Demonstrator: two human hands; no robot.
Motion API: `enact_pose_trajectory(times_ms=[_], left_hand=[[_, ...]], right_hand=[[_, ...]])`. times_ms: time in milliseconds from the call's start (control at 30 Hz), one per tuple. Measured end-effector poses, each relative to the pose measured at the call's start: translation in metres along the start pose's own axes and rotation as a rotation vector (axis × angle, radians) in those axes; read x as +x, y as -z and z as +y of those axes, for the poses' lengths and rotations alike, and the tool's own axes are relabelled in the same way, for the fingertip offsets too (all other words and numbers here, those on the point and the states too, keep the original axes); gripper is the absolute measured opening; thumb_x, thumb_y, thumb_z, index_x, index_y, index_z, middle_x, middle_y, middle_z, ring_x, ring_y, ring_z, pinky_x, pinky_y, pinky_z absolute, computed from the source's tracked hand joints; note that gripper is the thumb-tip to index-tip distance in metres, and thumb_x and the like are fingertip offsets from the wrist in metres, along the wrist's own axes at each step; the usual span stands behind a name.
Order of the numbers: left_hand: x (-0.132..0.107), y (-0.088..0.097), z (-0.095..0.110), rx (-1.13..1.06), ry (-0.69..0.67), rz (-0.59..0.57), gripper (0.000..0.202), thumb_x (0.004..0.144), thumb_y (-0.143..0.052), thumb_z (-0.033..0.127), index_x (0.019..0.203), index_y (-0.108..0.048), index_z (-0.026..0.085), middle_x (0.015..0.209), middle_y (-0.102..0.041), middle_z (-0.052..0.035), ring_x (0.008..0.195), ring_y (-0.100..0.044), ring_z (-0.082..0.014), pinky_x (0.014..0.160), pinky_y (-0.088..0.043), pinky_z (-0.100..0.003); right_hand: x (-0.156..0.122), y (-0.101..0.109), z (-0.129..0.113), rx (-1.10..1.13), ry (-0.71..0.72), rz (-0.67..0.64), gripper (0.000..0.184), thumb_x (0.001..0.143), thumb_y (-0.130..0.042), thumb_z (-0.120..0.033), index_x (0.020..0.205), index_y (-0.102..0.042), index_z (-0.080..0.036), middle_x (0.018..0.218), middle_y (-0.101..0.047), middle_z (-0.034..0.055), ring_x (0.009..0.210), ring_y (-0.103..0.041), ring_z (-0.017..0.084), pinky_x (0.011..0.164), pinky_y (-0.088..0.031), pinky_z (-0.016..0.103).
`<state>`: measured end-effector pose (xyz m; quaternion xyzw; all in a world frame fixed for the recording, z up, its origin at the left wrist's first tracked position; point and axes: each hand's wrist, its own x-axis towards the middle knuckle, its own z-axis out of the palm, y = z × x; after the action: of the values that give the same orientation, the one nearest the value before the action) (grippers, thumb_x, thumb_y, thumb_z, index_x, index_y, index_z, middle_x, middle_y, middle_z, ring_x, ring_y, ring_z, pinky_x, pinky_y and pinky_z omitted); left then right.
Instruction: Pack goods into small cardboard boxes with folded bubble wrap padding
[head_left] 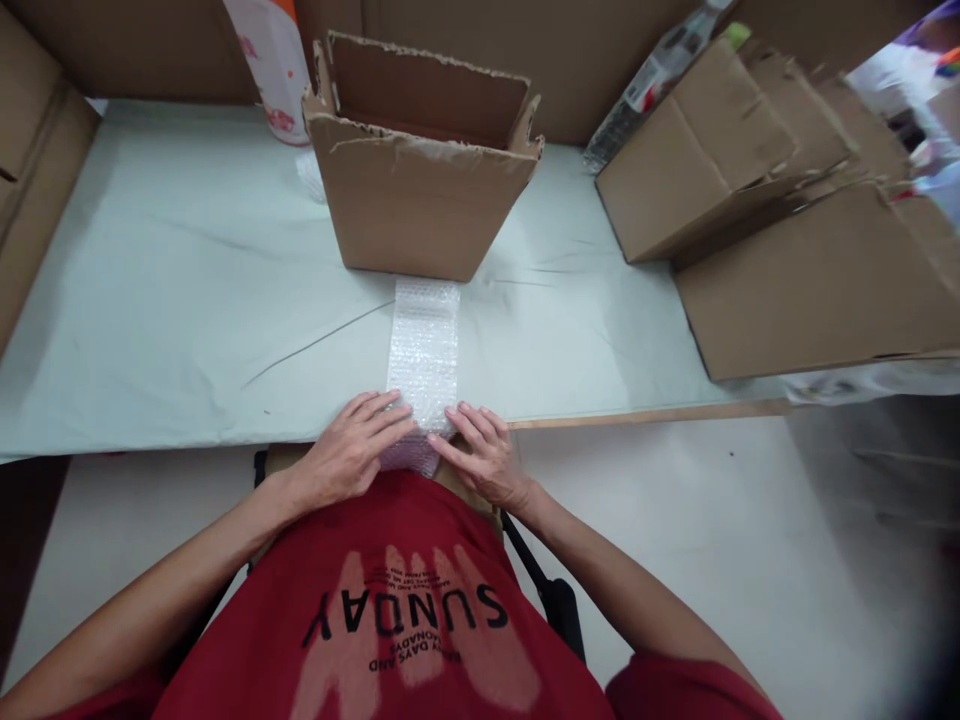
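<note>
A long strip of bubble wrap (425, 345) runs from the foot of an upright cardboard box (424, 205) to the table's front edge and hangs over it toward my lap. On its left side rests my left hand (352, 448), palm down with the fingers stretched out across the wrap. My right hand (484, 455) touches the right side of the strip near the edge, its fingers spread. The undersides of both hands are hidden, and nothing shows gripped in either one.
Several cardboard boxes (817, 280) stand at the right, with a clear plastic bottle (649, 85) behind them. A white and orange container (274, 65) is at the back left, near a small piece of bubble wrap (310, 177). Pale cloth (172, 300) covers the table.
</note>
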<state>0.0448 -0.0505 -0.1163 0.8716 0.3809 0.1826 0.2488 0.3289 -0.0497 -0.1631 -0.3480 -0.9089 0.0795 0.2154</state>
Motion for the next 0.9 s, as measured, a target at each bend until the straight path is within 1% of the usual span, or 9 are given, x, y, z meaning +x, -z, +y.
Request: enact_pose_trajectory(times_ms=[100, 200, 333, 433, 533, 600, 667, 767, 900], left_hand=[[-0.003, 0.006, -0.004, -0.122, 0.097, 0.025, 0.083, 0.070, -0.041, -0.006, 0.147, -0.049, 0.023, 0.151, -0.054, -0.0107, 0.147, -0.042, -0.0260, 0.120, -0.038, -0.053], [-0.010, 0.015, -0.004, -0.188, 0.187, 0.053, 0.082, 0.071, -0.038, -0.006, 0.147, -0.049, 0.023, 0.155, -0.049, -0.0115, 0.147, -0.043, -0.0241, 0.119, -0.041, -0.049], [-0.016, 0.013, -0.004, -0.166, 0.103, 0.082, 0.083, 0.071, -0.038, -0.008, 0.147, -0.049, 0.025, 0.146, -0.058, -0.0086, 0.146, -0.043, -0.0251, 0.117, -0.043, -0.051], [-0.017, 0.003, -0.007, -0.110, 0.040, 0.108, 0.085, 0.068, -0.039, -0.009, 0.146, -0.049, 0.025, 0.142, -0.062, -0.0079, 0.144, -0.045, -0.0270, 0.116, -0.041, -0.055], [-0.017, -0.004, -0.012, -0.095, 0.044, 0.130, 0.084, 0.068, -0.040, -0.008, 0.145, -0.049, 0.024, 0.142, -0.062, -0.0088, 0.142, -0.047, -0.0274, 0.115, -0.041, -0.055], [-0.017, -0.002, -0.013, -0.111, 0.069, 0.123, 0.082, 0.069, -0.039, -0.007, 0.144, -0.050, 0.023, 0.141, -0.062, -0.0093, 0.142, -0.047, -0.0272, 0.115, -0.041, -0.055], [-0.018, 0.003, -0.012, -0.141, 0.119, 0.098, 0.079, 0.070, -0.039, -0.005, 0.143, -0.052, 0.023, 0.144, -0.060, -0.0102, 0.142, -0.047, -0.0269, 0.116, -0.041, -0.054], [-0.018, 0.012, -0.005, -0.228, 0.201, 0.071, 0.073, 0.072, -0.043, 0.001, 0.141, -0.054, 0.022, 0.148, -0.055, -0.0111, 0.142, -0.047, -0.0262, 0.119, -0.039, -0.052], [-0.007, 0.012, 0.007, -0.358, 0.318, 0.166, 0.057, 0.080, -0.059, 0.021, 0.137, -0.057, 0.019, 0.139, -0.062, -0.0131, 0.132, -0.056, -0.0290, 0.114, -0.044, -0.049]], right_hand=[[0.016, 0.009, -0.005, 0.099, -0.058, 0.161, 0.022, 0.096, -0.059, -0.021, 0.110, -0.073, -0.030, 0.145, -0.061, 0.0075, 0.138, -0.052, 0.026, 0.111, -0.042, 0.046], [0.017, 0.019, -0.002, 0.110, -0.175, 0.251, 0.025, 0.096, -0.057, -0.017, 0.114, -0.071, -0.027, 0.143, -0.060, 0.0101, 0.134, -0.055, 0.026, 0.106, -0.046, 0.044], [-0.004, 0.017, 0.010, -0.188, -0.053, 0.220, 0.045, 0.093, -0.060, -0.012, 0.135, -0.061, -0.029, 0.146, -0.059, 0.0107, 0.142, -0.048, 0.027, 0.112, -0.039, 0.046], [-0.013, 0.003, 0.011, -0.315, 0.037, 0.185, 0.048, 0.095, -0.060, -0.016, 0.140, -0.057, -0.033, 0.147, -0.059, 0.0071, 0.147, -0.043, 0.025, 0.119, -0.031, 0.045], [-0.005, -0.012, 0.007, -0.281, 0.095, 0.153, 0.050, 0.096, -0.058, -0.017, 0.141, -0.056, -0.039, 0.148, -0.060, 0.0015, 0.145, -0.045, 0.022, 0.120, -0.029, 0.044], [0.004, -0.016, 0.003, -0.178, 0.138, 0.127, 0.049, 0.094, -0.059, -0.019, 0.138, -0.058, -0.042, 0.146, -0.061, -0.0012, 0.143, -0.048, 0.022, 0.119, -0.031, 0.043], [0.014, -0.015, -0.002, -0.047, 0.136, 0.139, 0.041, 0.093, -0.061, -0.023, 0.130, -0.064, -0.041, 0.146, -0.060, -0.0012, 0.141, -0.049, 0.023, 0.117, -0.033, 0.046], [0.027, -0.004, -0.010, 0.090, -0.058, 0.240, 0.023, 0.095, -0.056, -0.029, 0.112, -0.071, -0.031, 0.151, -0.054, 0.0032, 0.142, -0.046, 0.028, 0.114, -0.037, 0.051], [0.044, 0.007, -0.014, 0.206, -0.338, 0.293, 0.025, 0.100, -0.048, -0.031, 0.090, -0.069, -0.023, 0.148, -0.055, 0.0074, 0.142, -0.045, 0.029, 0.114, -0.037, 0.051]])
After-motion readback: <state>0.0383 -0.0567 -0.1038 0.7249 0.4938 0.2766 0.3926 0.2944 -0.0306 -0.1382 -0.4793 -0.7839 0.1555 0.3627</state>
